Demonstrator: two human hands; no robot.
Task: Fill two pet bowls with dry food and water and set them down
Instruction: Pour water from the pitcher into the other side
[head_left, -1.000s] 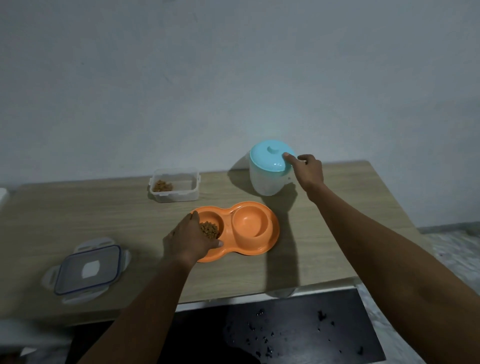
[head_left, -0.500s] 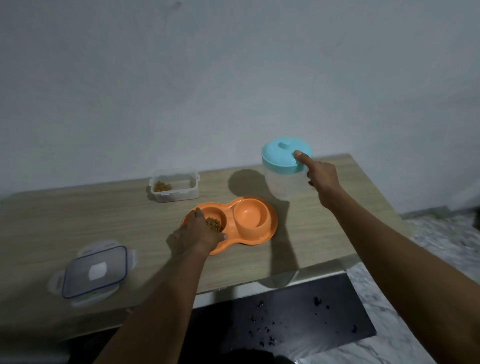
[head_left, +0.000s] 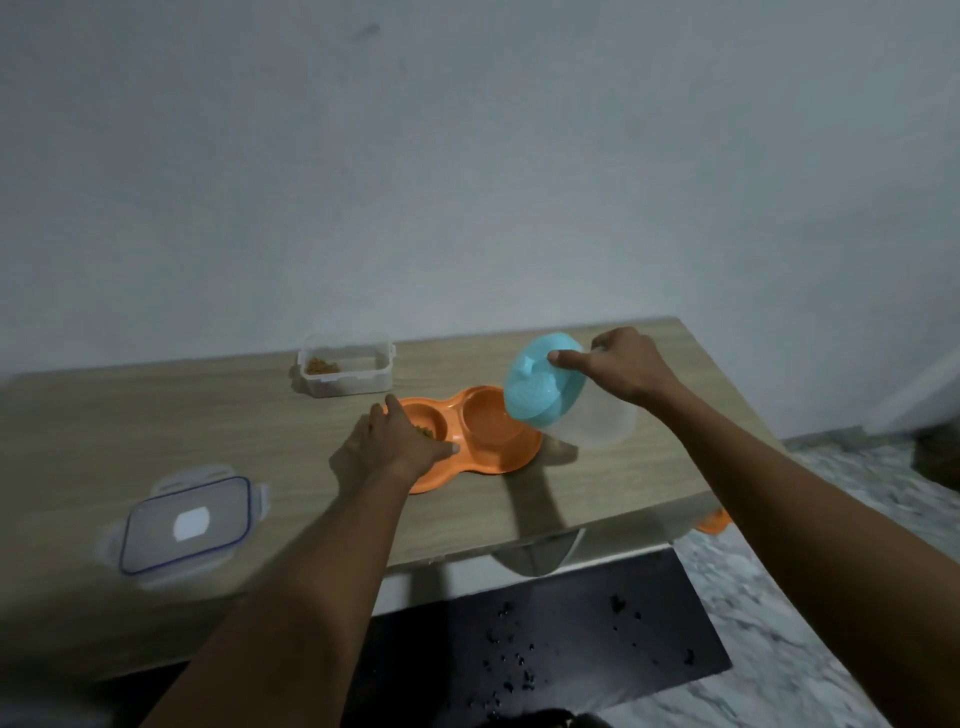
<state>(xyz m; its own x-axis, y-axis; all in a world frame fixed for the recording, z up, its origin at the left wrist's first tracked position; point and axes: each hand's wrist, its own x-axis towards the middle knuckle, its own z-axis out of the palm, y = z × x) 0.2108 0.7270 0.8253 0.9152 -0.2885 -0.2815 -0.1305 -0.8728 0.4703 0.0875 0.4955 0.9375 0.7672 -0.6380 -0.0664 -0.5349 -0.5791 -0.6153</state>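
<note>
An orange double pet bowl lies on the wooden table. Its left cup holds brown dry food; its right cup looks empty. My left hand grips the bowl's left rim, thumb along the front edge. My right hand holds a clear jug with a turquoise lid by its handle, index finger pressed on the lid. The jug is tilted steeply to the left, its lid over the right cup. No water stream can be made out.
A clear food container with some kibble stands at the back of the table. Its blue-rimmed lid lies at the front left. A dark mat with scattered crumbs lies on the marble floor below the table's front edge.
My right hand lifted the jug off the table, carried it left and tipped it over the bowl's right cup. My left hand stayed on the bowl's left rim.
</note>
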